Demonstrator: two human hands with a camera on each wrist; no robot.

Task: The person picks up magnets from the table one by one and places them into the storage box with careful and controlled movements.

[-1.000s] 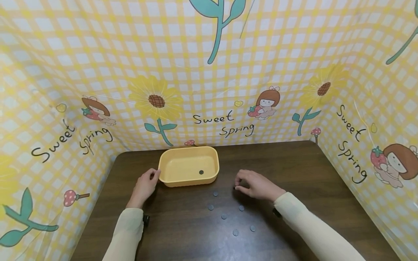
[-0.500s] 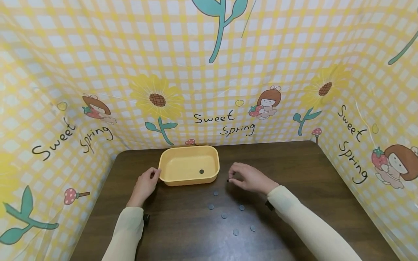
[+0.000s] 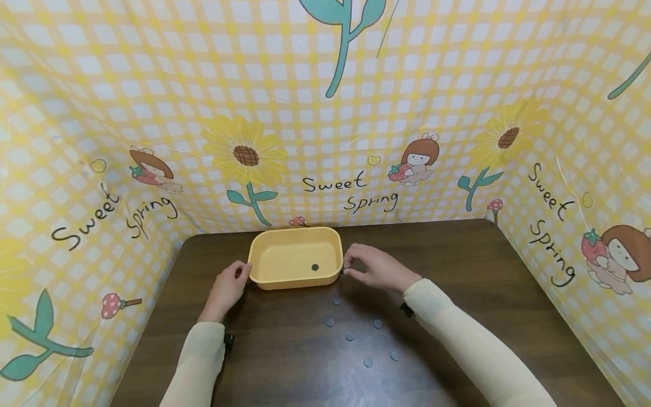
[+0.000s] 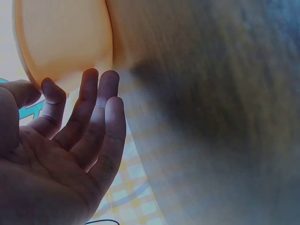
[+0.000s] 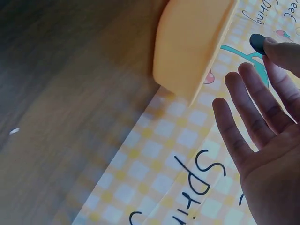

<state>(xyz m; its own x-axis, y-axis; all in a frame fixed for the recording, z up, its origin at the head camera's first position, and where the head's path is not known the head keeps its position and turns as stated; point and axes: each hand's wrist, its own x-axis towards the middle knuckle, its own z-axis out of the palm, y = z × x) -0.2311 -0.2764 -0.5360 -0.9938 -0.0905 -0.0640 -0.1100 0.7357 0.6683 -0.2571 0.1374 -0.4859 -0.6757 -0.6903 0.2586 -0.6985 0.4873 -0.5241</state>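
A yellow rectangular tub with rounded corners [image 3: 285, 284] stands near the back of the table, one small dark disc [image 3: 315, 267] lying on its floor. My left hand [image 3: 225, 289] pinches the tub's left rim between thumb and index finger; its other fingers are loosely bent beside the wall. Between the thumb and index finger of my right hand [image 3: 381, 268] is another dark round disc [image 5: 257, 43], held just off the tub's right end. In the right wrist view the remaining fingers spread away from that disc, and the tub's wall [image 5: 187, 47] shows beside them.
Several grey-looking discs lie scattered on the brown wooden table in front of the tub, among them a near disc [image 3: 368, 362] and a disc close to the tub [image 3: 337, 302]. A yellow checked cloth [image 3: 325, 130] walls the table at the back and sides.
My right hand has moved left and slightly back with its disc, from right of the tub up to its right end. My left hand keeps its place on the rim.
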